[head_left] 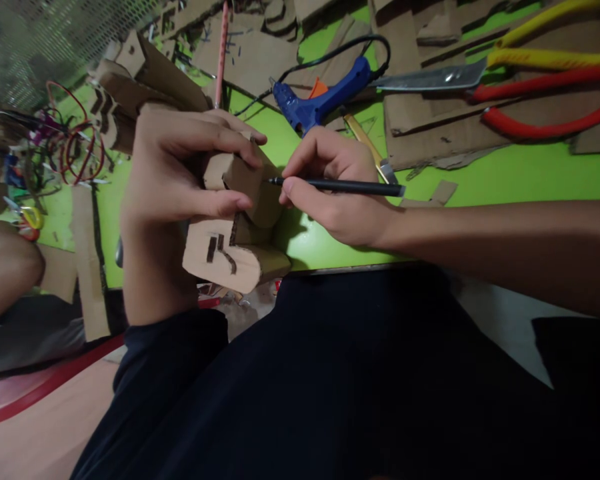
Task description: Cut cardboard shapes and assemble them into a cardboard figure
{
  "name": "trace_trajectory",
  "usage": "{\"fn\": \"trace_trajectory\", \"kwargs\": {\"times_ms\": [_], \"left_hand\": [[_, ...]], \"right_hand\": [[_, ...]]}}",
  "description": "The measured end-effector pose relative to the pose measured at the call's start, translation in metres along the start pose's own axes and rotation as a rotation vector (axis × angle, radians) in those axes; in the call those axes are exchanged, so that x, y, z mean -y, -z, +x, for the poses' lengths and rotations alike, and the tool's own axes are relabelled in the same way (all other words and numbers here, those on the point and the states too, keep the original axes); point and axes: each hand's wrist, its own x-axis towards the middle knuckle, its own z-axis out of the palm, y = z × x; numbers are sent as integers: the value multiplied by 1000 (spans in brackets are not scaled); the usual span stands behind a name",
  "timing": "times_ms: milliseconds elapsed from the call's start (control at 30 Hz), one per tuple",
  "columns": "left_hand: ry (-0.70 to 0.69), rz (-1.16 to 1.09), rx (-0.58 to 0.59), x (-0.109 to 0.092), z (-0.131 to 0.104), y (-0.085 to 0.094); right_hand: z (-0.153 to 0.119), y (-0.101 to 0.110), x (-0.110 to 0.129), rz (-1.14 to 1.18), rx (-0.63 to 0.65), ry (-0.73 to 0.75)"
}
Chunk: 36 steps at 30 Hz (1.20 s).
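Near the front edge of the green table (310, 250), my left hand (180, 160) grips a cardboard piece (237, 177) between thumb and fingers. Just below it is a cardboard part with dark slots (223, 257); whether the two are joined is unclear. My right hand (335, 187) is closed around a slim black pen (350, 187). The pen lies nearly level, its tip pointing left at the side of the held cardboard. Whether the tip touches the surface is hard to tell.
Behind my hands lie a blue glue gun (323, 97) with a black cable, a yellow cutter (367, 143) and large scissors (540, 83). Cardboard scraps (440, 133) cover the back right. At left are tangled red wires (83, 150) and another person's arm (7, 267).
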Motion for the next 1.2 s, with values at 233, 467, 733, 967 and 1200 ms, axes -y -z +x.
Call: {"fn": "trace_trajectory", "kwargs": {"times_ms": [233,467,733,967,1200], "left_hand": [[-8,-8,-1,1,1,0],[68,-13,-1,-8,1,1],[68,-19,-14,-10,3,-2],[3,-6,-1,-2,1,0],[13,-15,-10,-2,2,-1]], "right_hand": [[0,0,-4,33,-5,25],[0,0,-3,10,-35,9],[2,0,-5,-28,-57,-4],[2,2,-6,-68,-62,-18],[2,1,-8,-106,-82,-16]]}}
